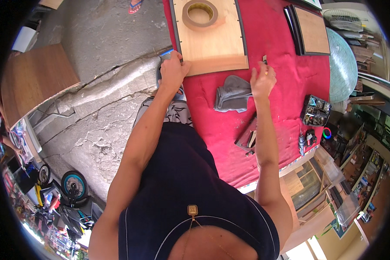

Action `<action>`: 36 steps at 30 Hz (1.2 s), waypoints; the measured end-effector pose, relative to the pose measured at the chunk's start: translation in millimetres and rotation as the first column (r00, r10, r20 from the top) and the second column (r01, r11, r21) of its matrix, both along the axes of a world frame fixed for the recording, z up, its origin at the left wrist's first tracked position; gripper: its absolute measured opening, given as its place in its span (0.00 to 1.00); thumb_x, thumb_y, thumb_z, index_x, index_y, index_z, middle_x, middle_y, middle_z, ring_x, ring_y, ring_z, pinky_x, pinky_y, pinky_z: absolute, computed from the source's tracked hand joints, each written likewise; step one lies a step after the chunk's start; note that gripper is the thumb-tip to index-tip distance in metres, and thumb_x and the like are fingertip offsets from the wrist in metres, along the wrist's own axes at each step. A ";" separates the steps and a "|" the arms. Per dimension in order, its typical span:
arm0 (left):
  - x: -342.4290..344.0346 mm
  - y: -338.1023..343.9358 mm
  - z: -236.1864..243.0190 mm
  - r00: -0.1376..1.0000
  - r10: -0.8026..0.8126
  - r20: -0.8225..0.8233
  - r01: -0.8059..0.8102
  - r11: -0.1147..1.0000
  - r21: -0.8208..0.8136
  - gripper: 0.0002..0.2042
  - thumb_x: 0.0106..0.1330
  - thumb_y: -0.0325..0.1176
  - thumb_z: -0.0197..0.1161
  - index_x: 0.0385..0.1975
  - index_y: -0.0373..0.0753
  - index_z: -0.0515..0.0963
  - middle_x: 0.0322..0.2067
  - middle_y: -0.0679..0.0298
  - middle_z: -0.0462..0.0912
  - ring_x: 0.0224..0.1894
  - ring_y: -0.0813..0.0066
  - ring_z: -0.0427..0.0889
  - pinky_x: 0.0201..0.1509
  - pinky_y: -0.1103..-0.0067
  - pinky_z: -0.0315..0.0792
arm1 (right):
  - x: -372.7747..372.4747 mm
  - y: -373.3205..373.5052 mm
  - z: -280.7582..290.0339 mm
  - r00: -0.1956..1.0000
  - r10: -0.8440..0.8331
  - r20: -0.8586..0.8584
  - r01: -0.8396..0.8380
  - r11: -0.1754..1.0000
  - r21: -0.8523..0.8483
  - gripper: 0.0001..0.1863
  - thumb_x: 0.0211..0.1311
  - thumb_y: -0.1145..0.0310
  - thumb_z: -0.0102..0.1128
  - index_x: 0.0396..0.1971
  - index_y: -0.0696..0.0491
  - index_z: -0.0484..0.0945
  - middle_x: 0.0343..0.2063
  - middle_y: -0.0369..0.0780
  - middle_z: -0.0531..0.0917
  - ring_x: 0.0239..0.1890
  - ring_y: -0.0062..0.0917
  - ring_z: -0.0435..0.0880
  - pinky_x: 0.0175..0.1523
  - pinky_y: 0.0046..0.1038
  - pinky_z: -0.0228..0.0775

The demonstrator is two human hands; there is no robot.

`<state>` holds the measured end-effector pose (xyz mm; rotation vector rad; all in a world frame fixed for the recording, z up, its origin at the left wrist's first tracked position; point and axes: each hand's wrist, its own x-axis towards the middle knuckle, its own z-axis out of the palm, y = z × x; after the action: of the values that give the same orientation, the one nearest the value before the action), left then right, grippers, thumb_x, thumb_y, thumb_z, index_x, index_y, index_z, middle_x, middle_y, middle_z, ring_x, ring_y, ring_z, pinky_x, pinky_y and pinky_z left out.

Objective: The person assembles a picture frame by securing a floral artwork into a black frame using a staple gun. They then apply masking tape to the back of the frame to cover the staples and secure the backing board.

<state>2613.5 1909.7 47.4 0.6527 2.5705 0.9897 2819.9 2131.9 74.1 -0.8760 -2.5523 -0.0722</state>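
Note:
A pale wooden panel [212,43] with dark side edges lies on the red cloth, a strip of brown tape along its near end. My left hand [173,70] is closed at the panel's near left corner, fingers against the edge. To the right of the panel, my right hand [263,81] is closed around a small flat tool [264,58] with a pale tip; it looks like a cutter blade, though most of it is hidden. A roll of brown tape [186,17] rests on the panel. Just left of my right wrist is a folded grey cloth [232,96].
The red cloth [294,82] covers the table. Framed panels [314,32] stack at the far right. A parts organizer [316,110] and a drill-like tool [302,143] lie right of my forearm. A brown board [34,86] and motorcycle [73,190] stand left.

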 end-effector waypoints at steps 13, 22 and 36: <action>-17.8 9.1 28.7 0.938 0.017 0.346 -0.053 0.994 0.094 0.14 0.54 0.32 0.58 0.38 0.33 0.68 0.16 0.53 0.78 0.16 0.63 0.79 0.24 0.71 0.75 | -17.2 -13.6 -13.9 0.993 0.114 -0.039 -0.120 0.914 -0.388 0.05 0.53 0.70 0.56 0.29 0.52 0.78 0.21 0.45 0.80 0.24 0.42 0.80 0.30 0.40 0.72; -21.6 4.5 17.3 0.948 -0.022 0.317 -0.020 0.991 0.129 0.13 0.55 0.31 0.57 0.38 0.33 0.69 0.16 0.53 0.78 0.15 0.63 0.79 0.21 0.72 0.74 | -80.7 -133.0 -4.4 0.983 0.145 0.117 -0.072 0.877 -0.476 0.09 0.49 0.64 0.58 0.30 0.52 0.76 0.14 0.48 0.79 0.19 0.43 0.81 0.25 0.44 0.72; -23.3 8.3 26.1 0.927 -0.043 0.372 0.002 0.994 0.109 0.12 0.54 0.29 0.58 0.37 0.33 0.69 0.16 0.55 0.78 0.14 0.68 0.79 0.19 0.74 0.74 | -30.2 7.9 -13.2 0.993 -0.079 -0.087 0.032 0.891 -0.454 0.22 0.47 0.74 0.59 0.47 0.62 0.75 0.33 0.50 0.82 0.34 0.40 0.83 0.41 0.36 0.75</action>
<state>2590.2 1918.0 73.5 0.4635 2.1843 1.1284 2789.8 2139.8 60.9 -1.0870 -2.4819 0.5599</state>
